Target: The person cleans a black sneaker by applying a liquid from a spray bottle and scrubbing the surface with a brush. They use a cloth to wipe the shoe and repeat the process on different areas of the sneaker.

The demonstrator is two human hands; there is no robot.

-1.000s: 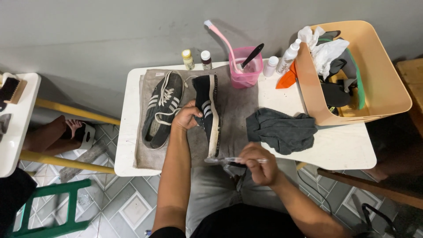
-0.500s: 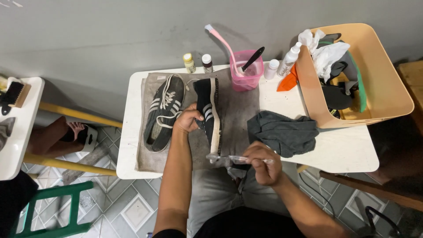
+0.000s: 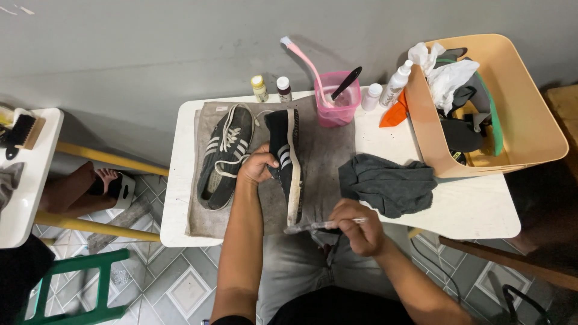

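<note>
My left hand (image 3: pixel 257 166) grips a dark sneaker with white stripes (image 3: pixel 286 161), tipped on its side so the pale sole edge faces right. My right hand (image 3: pixel 356 226) holds a small clear-handled brush (image 3: pixel 313 227) near the shoe's heel end, at the table's front edge. A second matching sneaker (image 3: pixel 226 156) lies laces up on a grey towel (image 3: pixel 325 156) to the left of the held shoe.
A crumpled dark grey cloth (image 3: pixel 388 185) lies right of the towel. At the back stand a pink cup with brushes (image 3: pixel 337 99), small bottles (image 3: pixel 271 88) and a white spray bottle (image 3: pixel 395 84). A beige basket (image 3: pixel 530 114) of supplies fills the table's right end. Another person's foot (image 3: pixel 108 180) rests left.
My right hand with the brush has shifted slightly toward the shoe's heel. The left hand keeps its hold on the tipped sneaker.
</note>
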